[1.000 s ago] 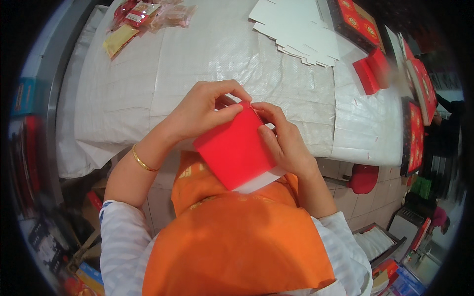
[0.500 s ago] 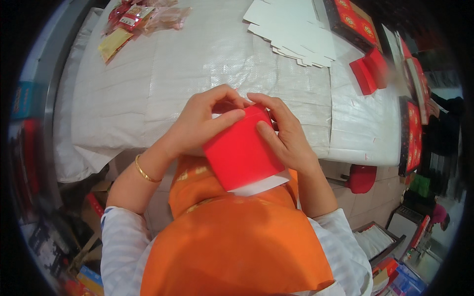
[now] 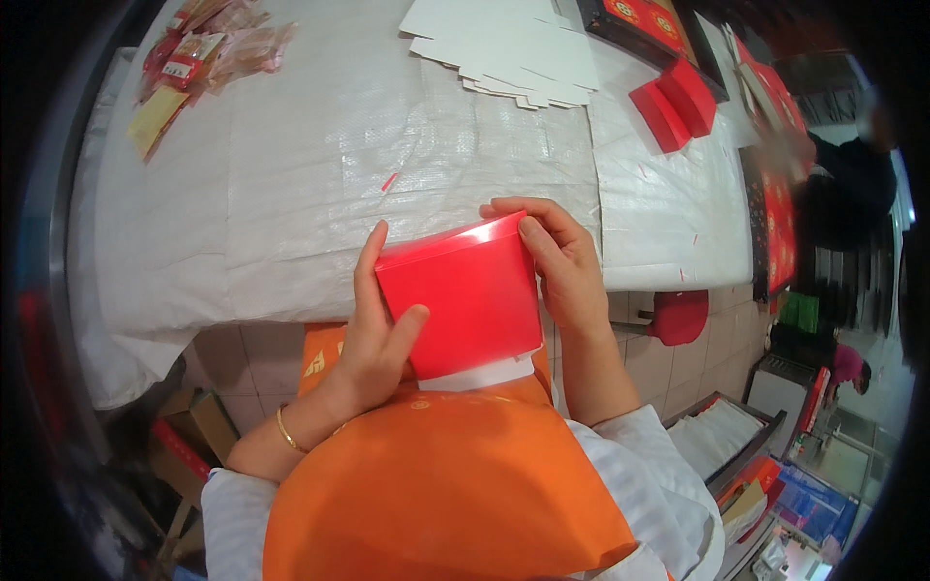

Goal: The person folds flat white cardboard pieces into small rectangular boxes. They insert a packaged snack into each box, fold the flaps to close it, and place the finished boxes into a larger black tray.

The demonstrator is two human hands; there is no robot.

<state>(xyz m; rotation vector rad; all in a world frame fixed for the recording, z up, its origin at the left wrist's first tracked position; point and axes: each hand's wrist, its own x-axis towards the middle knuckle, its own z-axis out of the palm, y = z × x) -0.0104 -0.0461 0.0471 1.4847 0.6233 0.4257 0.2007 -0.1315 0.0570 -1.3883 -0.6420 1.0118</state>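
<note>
A red cardboard box (image 3: pixel 463 305) is held in front of my orange apron, just off the table's near edge. A white flap shows at its lower end, and a narrow folded side runs along its upper edge. My left hand (image 3: pixel 380 324) is closed on the box's left side, thumb lying on the red face and fingers along the edge. At the upper right corner, my right hand (image 3: pixel 562 261) pinches the box between thumb and fingers. The undersides of both grips are hidden behind the box.
Flat white card blanks (image 3: pixel 509 53) lie stacked at the table's far side. Two joined red box pieces (image 3: pixel 675 105) stand to their right. Wrapped packets (image 3: pixel 199 58) sit at far left. A red scrap (image 3: pixel 389 182) lies on the white sheet. A person in dark clothes (image 3: pixel 848 184) is at right.
My left hand has moved from the box's upper edge down to its left side. The box now sits straighter, its upper side showing. My right hand grips its corner. The view has shifted right.
</note>
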